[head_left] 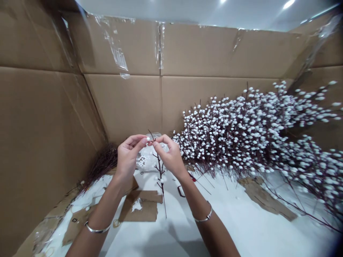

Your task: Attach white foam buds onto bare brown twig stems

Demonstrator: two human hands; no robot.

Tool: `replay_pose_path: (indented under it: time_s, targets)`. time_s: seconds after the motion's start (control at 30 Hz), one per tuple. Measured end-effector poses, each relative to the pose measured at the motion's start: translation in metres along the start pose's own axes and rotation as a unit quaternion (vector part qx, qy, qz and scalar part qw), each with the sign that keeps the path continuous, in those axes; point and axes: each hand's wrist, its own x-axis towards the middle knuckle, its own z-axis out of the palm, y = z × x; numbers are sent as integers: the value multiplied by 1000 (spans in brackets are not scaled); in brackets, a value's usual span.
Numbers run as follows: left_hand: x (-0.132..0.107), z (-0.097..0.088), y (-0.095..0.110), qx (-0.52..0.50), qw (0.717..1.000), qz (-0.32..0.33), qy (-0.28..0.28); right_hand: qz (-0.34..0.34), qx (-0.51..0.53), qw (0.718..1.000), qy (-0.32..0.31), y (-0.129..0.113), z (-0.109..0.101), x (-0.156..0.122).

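Note:
A thin dark brown artificial twig [160,167] hangs upright between my hands, with short side shoots and a few white berries near its lower part. My right hand [169,154] pinches it near the top between thumb and fingers. Close beside it, my left hand [129,154] holds a small white berry [148,139] between thumb and forefinger, at a side shoot. Whether the berry is on the shoot's tip, I cannot tell. Behind the hands lies a clear plastic bag [144,161] with loose white berries.
A large heap of white-berried branches [235,132] fills the right side. Bare dark twigs [103,162] lie at the left. Cardboard pieces [144,210] and a torn brown strip [268,200] rest on the white table [214,228]. Tall cardboard walls [120,103] enclose the back and left.

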Motion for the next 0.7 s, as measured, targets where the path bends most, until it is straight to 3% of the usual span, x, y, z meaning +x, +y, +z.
replay_pose_path:
  time_s: [0.47, 0.7]
  targets:
    - [-4, 3, 1, 76, 993, 86, 21, -16, -7, 1000, 14, -1, 1, 0]
    - [-5, 2, 7, 119, 989, 88, 23, -15, -30, 999, 7, 1, 2, -1]
